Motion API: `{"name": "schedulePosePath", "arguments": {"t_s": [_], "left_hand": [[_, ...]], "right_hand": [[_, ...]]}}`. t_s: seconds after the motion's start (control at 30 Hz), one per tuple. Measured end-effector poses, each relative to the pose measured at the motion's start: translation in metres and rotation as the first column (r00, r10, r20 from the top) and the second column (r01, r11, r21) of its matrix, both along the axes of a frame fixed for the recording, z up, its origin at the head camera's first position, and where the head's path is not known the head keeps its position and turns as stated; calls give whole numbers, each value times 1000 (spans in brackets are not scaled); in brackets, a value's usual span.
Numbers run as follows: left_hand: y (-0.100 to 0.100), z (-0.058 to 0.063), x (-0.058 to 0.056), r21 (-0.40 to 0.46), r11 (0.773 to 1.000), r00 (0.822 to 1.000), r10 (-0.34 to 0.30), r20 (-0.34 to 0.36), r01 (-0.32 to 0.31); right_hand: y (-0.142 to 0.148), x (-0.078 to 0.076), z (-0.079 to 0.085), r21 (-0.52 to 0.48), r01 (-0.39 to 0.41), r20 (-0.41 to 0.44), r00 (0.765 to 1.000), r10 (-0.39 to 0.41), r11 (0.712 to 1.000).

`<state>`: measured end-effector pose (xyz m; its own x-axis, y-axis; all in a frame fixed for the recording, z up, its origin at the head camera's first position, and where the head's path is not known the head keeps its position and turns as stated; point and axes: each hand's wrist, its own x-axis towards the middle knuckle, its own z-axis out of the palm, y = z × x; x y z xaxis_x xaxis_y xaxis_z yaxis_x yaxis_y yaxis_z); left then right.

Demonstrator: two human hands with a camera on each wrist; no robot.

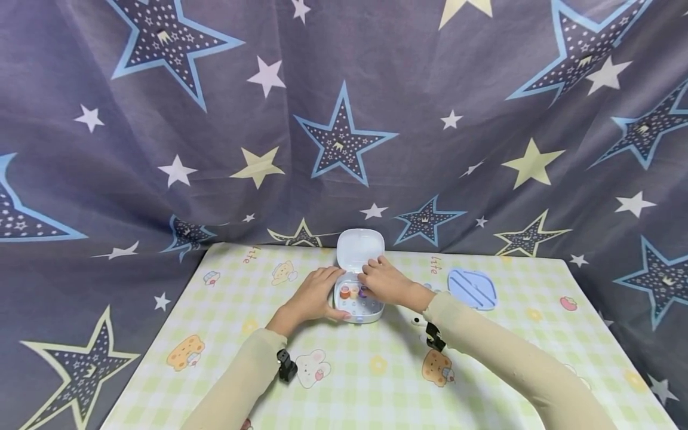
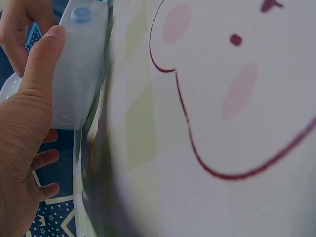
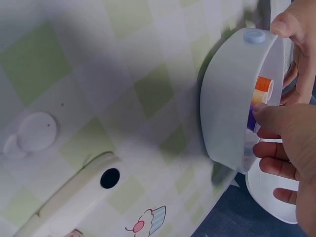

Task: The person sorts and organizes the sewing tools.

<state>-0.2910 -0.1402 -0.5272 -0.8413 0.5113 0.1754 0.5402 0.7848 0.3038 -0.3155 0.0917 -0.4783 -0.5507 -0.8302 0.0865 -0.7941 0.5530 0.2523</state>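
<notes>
A small white box [image 1: 359, 313] stands on the table with its lid [image 1: 360, 248] raised at the back. Pegs dot its floor, and in a row inside are small spools of thread: an orange spool [image 3: 264, 84], a pale yellow spool [image 3: 258, 97] and a purple spool [image 3: 251, 119]. My left hand [image 1: 314, 295] grips the box's left side, its thumb over the front rim near the blue latch [image 2: 81, 15]. From the right, my right hand [image 1: 389, 282] reaches in and pinches the purple spool between thumb and fingers. Its fingertips are partly hidden in the head view.
A light blue slotted tray [image 1: 473, 289] lies on the table to the right of the box. Nearer me is a white oblong thing with a black spot [image 3: 109, 178]. A star-patterned curtain [image 1: 344, 197] hangs behind the table's back edge.
</notes>
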Motion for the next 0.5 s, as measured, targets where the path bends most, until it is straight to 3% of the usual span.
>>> {"name": "schedulePosePath", "arguments": {"t_s": [0.5], "left_hand": [[-1, -1, -1, -6, 1000, 1000, -1, 1, 1]], "right_hand": [[-1, 1, 0, -6, -8, -10, 1000, 7, 1000]]}}
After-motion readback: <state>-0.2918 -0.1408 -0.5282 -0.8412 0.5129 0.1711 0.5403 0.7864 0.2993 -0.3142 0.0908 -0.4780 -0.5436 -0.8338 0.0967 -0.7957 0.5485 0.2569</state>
